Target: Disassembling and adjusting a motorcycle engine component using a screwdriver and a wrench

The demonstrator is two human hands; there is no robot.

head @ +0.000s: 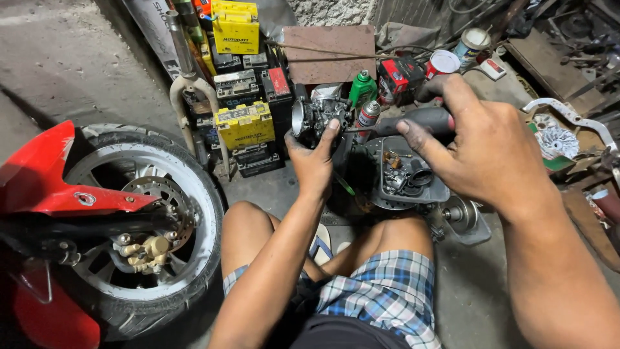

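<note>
My left hand [314, 161] holds up a metal carburetor [316, 115] with a round intake opening, gripping it from below. My right hand [478, 145] grips the dark handle of a screwdriver [413, 120], whose thin shaft points left at the carburetor's side. Both hands are greasy. My bare knees and plaid shorts [381, 294] sit below them.
A motorcycle front wheel [139, 223] with a red fender [48, 174] and gold brake caliper stands at left. Stacked yellow and black batteries [245, 123] line the back. A grey tray of small parts [410, 174], spray cans [367, 116] and tins lie ahead on the concrete floor.
</note>
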